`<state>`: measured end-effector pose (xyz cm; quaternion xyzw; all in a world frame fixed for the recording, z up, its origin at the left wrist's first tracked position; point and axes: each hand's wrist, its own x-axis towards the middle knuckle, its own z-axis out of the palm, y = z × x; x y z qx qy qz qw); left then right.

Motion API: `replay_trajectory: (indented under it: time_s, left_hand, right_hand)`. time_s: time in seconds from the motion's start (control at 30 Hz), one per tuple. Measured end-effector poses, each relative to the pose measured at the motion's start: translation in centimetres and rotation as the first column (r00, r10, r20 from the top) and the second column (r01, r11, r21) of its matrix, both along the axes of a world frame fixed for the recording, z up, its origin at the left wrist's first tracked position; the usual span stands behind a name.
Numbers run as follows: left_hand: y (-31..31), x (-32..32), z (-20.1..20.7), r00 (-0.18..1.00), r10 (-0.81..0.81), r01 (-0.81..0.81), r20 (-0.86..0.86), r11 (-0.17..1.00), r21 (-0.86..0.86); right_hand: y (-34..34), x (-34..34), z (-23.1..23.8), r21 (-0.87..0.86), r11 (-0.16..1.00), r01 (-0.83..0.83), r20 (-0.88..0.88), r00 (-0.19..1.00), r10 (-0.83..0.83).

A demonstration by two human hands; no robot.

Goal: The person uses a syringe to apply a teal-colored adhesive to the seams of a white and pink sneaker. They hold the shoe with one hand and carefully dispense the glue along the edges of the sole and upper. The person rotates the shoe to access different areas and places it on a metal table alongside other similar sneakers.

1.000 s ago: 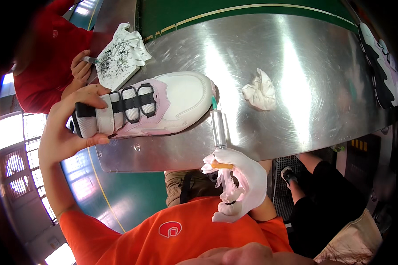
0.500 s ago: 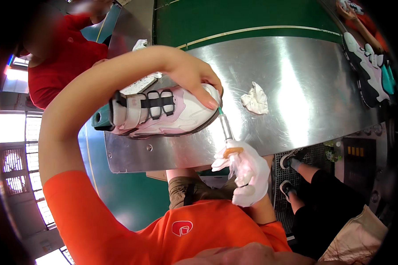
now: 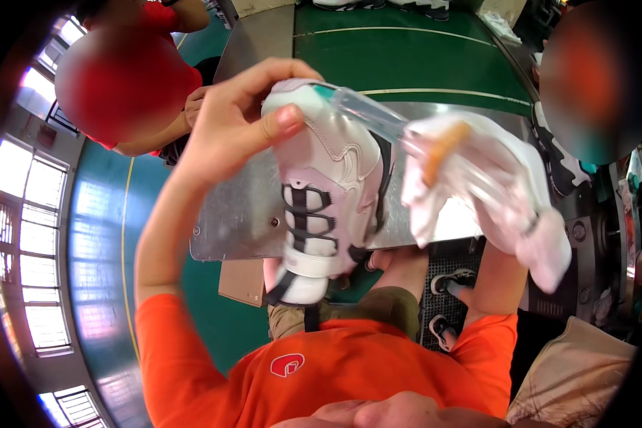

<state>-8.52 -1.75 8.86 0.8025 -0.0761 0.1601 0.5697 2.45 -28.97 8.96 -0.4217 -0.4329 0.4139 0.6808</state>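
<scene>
A white and pale pink sneaker [image 3: 317,157] with black lacing loops hangs toe-up over the metal table. My bare left hand [image 3: 246,118] grips it by the toe, the thumb lying across the upper. A clear syringe [image 3: 371,114] with a teal tip reaches the sole edge beside the toe. My right hand [image 3: 478,175], in a white glove with a tan band on one finger, is closed round the syringe's rear part. Motion blurs that hand, and whether the tip touches the shoe is hard to make out.
Behind the metal table [image 3: 239,210] runs a green conveyor belt [image 3: 406,60] with shoes at its far end. Another sneaker [image 3: 560,153] stands at the right. A co-worker in red [image 3: 132,78] is at the left. Below the table sits a cardboard box [image 3: 241,282].
My left hand has turned the sneaker from lying sideways to toe-up and brought it closer. My right hand has risen with the syringe, which now points in from the right.
</scene>
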Motion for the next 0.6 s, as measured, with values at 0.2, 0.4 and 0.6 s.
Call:
replay_trajectory:
  time_s: [0.2,0.4,0.6]
  left_hand:
    - [1.7,-1.9,-5.6,0.971,0.198,-0.145,0.133,0.933,-0.329]
    - [2.8,-1.7,-7.8,0.928,0.37,-0.319,0.047,0.852,-0.415]
    - [4.2,-1.3,-10.2,0.887,0.46,-0.423,-0.049,0.765,-0.485]
  right_hand:
    - [4.0,1.3,-0.8,-0.091,0.996,-0.024,0.072,0.997,0.031]
    - [6.8,1.8,-2.2,-0.231,0.967,-0.11,0.056,0.99,0.127]
    - [7.3,2.1,-5.4,-0.307,0.952,-0.006,-0.058,0.998,-0.012]
